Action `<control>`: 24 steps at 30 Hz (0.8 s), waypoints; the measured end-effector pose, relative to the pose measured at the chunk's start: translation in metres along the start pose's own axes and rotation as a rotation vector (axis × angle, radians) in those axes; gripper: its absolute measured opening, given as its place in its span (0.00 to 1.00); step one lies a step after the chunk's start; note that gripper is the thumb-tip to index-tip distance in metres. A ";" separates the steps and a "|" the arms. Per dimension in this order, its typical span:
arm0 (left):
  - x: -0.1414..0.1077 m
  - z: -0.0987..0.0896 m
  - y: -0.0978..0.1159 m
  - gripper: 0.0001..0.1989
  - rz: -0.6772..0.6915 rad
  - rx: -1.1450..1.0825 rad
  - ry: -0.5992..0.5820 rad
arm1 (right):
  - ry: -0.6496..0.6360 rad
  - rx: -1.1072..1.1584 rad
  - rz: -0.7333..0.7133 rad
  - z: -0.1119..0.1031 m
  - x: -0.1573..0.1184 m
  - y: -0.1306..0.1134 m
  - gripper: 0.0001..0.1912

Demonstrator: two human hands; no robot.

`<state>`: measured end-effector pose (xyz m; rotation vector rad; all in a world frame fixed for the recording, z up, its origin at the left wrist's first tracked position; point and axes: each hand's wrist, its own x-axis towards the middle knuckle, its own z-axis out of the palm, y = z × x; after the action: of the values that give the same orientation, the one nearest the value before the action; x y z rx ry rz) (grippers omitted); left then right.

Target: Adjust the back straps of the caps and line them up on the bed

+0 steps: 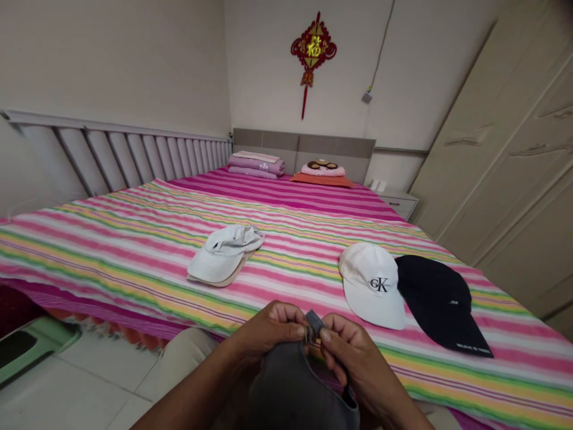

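A dark grey cap [298,388] is held low in front of me, its back opening towards my fingers. My left hand [273,325] pinches the metal buckle [310,334] at the cap's back strap. In my right hand [351,346], thumb and fingers close on the grey strap [315,321], whose free end points up. Beyond my hands on the bed lie a white cap with black letters [371,283] and, touching its right side, a black cap [441,301]. Farther left rests a folded-in white cap [226,254] with a small dark logo.
A striped sheet [147,239] covers the bed. Folded bedding [255,164] and a pillow stack [323,170] stand by the headboard [268,143]. On the left are a radiator [120,152] and a green stool [40,346]; on the right, a wardrobe [510,167].
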<state>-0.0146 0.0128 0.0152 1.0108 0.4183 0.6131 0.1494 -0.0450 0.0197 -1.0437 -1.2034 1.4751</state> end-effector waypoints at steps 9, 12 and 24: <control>0.003 0.000 -0.008 0.11 0.119 0.064 0.057 | -0.001 0.187 0.023 0.008 0.003 0.006 0.15; 0.001 0.003 -0.009 0.14 0.202 0.256 0.086 | 0.055 0.253 0.019 0.009 0.005 0.008 0.15; 0.005 -0.002 -0.014 0.12 0.578 0.888 0.276 | 0.078 0.244 0.029 0.013 0.013 0.010 0.17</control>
<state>-0.0081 0.0123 0.0020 1.9389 0.6736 1.1371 0.1332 -0.0360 0.0113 -0.9465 -0.9301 1.5453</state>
